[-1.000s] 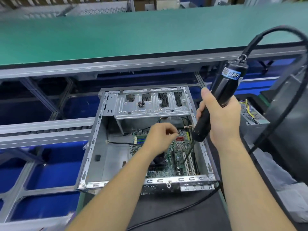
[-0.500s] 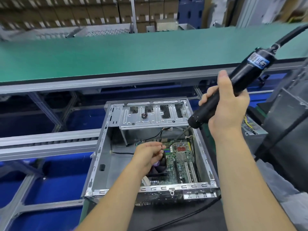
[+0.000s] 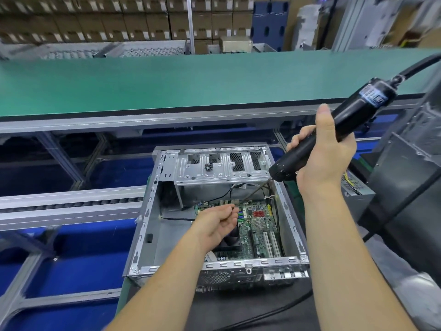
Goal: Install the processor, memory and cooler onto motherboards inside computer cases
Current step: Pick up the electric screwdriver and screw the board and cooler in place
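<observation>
An open silver computer case (image 3: pixel 143 225) lies in front of me with a green motherboard (image 3: pixel 259 229) on its floor. A dark cooler (image 3: pixel 230 242) sits on the board, partly hidden under my left hand (image 3: pixel 218 223). That hand hovers over the board, its fingertips pinching a small dark screw (image 3: pixel 232 208). My right hand (image 3: pixel 322 158) grips a black electric screwdriver (image 3: pixel 334 130) above the case's right wall. The tool is tilted, and its thin bit (image 3: pixel 256 191) slants down-left toward the left fingertips.
A long green conveyor belt (image 3: pixel 191 84) runs across behind the case, with grey rails (image 3: pixel 71 206) and blue bins (image 3: pixel 71 259) to the left. A dark case (image 3: pixel 405 199) stands at the right. The driver's black cable (image 3: pixel 274 311) trails across the mat. Stacked cartons fill the far background.
My right hand has lifted the screwdriver up and tilted it, bit pointing down-left. My left hand drew back slightly over the board, still pinching something small. The view has tilted upward.
</observation>
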`<state>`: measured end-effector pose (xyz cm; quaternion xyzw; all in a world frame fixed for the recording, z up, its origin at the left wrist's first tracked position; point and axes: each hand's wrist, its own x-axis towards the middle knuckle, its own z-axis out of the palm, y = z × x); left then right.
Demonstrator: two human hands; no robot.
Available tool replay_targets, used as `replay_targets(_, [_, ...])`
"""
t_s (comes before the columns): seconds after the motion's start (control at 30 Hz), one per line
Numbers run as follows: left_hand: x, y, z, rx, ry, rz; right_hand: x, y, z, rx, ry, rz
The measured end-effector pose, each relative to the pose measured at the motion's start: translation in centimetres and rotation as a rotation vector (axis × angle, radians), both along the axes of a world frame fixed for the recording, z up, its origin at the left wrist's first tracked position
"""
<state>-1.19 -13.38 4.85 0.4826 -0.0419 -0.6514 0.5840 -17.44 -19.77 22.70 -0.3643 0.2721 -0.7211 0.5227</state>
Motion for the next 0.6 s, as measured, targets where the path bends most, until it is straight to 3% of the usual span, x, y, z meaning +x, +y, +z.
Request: replay_targets(0.6, [0.1,0.1,-0.1,0.029,0.122,0.019,1.2,0.0,-0.7,-0.012,0.005,0.016])
